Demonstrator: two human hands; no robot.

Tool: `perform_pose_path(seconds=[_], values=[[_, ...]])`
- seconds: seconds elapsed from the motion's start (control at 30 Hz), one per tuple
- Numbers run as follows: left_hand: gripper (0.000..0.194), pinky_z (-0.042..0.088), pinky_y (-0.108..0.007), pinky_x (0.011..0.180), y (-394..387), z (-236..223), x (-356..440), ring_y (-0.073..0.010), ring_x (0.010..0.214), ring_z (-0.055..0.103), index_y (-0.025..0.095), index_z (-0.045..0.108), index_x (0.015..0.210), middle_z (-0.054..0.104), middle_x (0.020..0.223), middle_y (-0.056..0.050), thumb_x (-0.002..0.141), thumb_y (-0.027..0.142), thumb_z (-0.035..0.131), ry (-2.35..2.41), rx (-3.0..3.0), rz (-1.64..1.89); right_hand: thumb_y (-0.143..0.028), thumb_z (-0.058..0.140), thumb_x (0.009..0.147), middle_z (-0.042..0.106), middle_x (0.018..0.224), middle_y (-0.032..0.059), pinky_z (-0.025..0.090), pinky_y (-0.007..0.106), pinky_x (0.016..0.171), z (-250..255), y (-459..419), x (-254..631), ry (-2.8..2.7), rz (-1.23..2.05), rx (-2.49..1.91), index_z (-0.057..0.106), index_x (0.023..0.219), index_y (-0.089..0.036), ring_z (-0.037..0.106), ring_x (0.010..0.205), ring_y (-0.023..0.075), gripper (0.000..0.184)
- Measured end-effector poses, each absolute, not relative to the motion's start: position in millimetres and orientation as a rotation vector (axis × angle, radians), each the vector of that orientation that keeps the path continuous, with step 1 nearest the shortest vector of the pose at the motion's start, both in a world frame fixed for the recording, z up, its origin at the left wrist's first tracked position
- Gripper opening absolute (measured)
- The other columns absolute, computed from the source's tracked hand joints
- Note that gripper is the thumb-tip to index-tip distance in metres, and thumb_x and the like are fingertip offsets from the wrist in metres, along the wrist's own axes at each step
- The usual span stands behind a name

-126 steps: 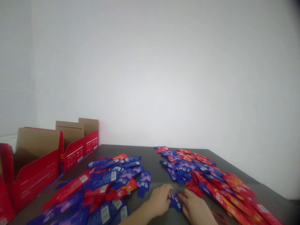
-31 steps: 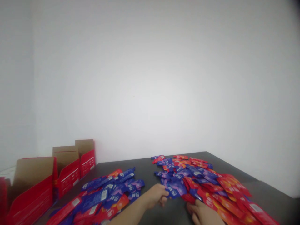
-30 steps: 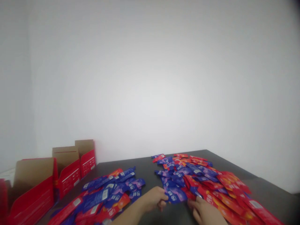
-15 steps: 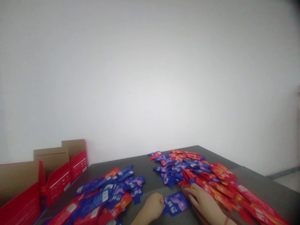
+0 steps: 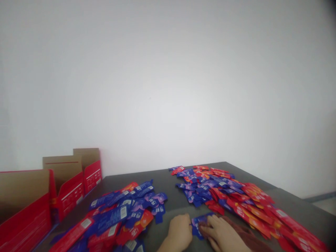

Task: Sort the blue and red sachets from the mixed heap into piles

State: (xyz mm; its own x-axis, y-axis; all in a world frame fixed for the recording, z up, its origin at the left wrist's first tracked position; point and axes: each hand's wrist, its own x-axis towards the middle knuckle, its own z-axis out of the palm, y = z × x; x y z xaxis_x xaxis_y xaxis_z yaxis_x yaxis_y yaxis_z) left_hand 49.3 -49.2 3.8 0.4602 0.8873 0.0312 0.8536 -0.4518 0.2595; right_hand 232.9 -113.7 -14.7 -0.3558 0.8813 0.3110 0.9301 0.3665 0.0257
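A blue packet [image 5: 196,226] lay under the right hand [image 5: 222,233], by the curled left hand [image 5: 180,231]; I couldn't tell who pinched. Bare worktop [image 5: 171,196] split the piles [image 5: 112,218].

1. This place is looking like a packing or sorting area, perhaps a workshop or stockroom; the exact kind is staying unclear.
2. A dark table [image 5: 163,183] is spreading across the lower frame, reaching back toward a plain white wall [image 5: 168,87].
3. Many blue and red printed packets, some showing barcodes, are lying in a left heap [image 5: 112,218] at lower left and a right heap [image 5: 241,196] at lower right.
4. Open red cartons [image 5: 72,196] with brown cardboard insides are standing in a row at lower left.
5. Pale floor [image 5: 325,205] is showing at the right edge.
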Motion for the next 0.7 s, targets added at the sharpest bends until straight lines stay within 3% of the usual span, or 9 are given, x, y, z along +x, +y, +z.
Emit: perform_pose_path(seconds=[0.2, 0.5, 0.7], values=[[0.02, 0.048, -0.035, 0.081, -49.8, 6.0, 52.5, -0.0282, 0.097, 0.065, 0.021, 0.066, 0.1, 0.071, 0.103, -0.008, 0.085, 0.024, 0.053, 1.526, 2.503, 0.242, -0.014, 0.045, 0.09, 0.064, 0.095, 0.0087, 0.043, 0.036, 0.077, -15.3, -100.4, 250.0, -2.135, -0.351, -1.854, 0.07, 0.102, -0.021, 0.06, 0.089, 0.024, 0.028], [0.017, 0.048, -0.032, 0.08, -50.2, 3.6, 51.1, -0.0261, 0.096, 0.066, 0.022, 0.066, 0.099, 0.071, 0.1, -0.005, 0.085, 0.027, 0.057, 1.528, 2.498, 0.281, -0.026, 0.049, 0.094, 0.064, 0.115, 0.0, 0.039, 0.035, 0.092, -5.2, -108.9, 232.1, -2.377, -0.267, -1.439, 0.066, 0.11, -0.032, 0.053, 0.109, 0.0216, 0.024], [0.019, 0.048, -0.034, 0.081, -49.5, 5.5, 53.4, -0.0272, 0.096, 0.066, 0.021, 0.065, 0.102, 0.071, 0.101, -0.006, 0.086, 0.026, 0.056, 1.531, 2.499, 0.256, -0.012, 0.044, 0.088, 0.066, 0.111, 0.0106, 0.044, 0.039, 0.088, -31.5, -92.2, 260.3, -2.168, -0.422, -1.779, 0.068, 0.108, -0.018, 0.059, 0.099, 0.0252, 0.032]])
